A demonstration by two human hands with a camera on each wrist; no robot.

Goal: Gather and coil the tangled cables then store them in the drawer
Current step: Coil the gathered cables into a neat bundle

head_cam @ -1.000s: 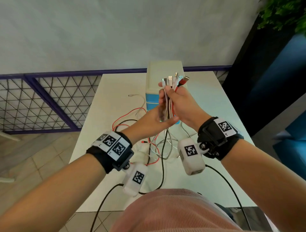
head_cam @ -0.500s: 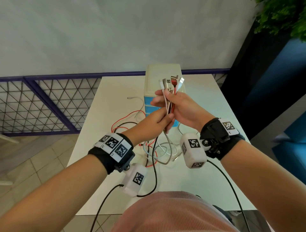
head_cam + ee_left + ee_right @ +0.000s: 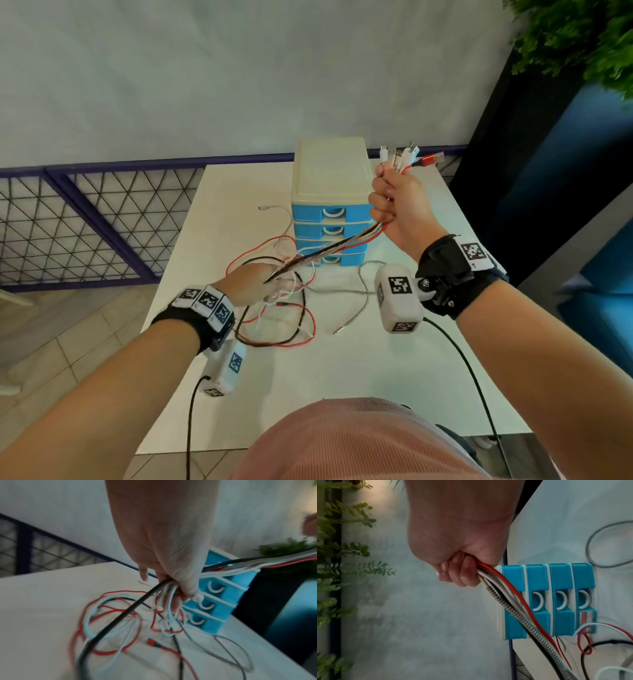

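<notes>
White table (image 3: 359, 359) carries the blue drawer unit (image 3: 330, 219). Across its front the cable bundle (image 3: 337, 245) slants taut, plugs uppermost in the clenched right hand (image 3: 399, 205); lower down the left hand (image 3: 255, 284) grips it, nearest the loose loops (image 3: 281, 325).

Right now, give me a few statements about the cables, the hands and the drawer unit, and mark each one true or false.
1. The right hand grips the cable bundle near its plug ends. True.
2. The left hand lies flat and empty on the table. False: it holds the same bundle lower down.
3. All drawers of the drawer unit are closed. True.
4. Every cable is off the table. False: red, black and white loops lie on it.
</notes>
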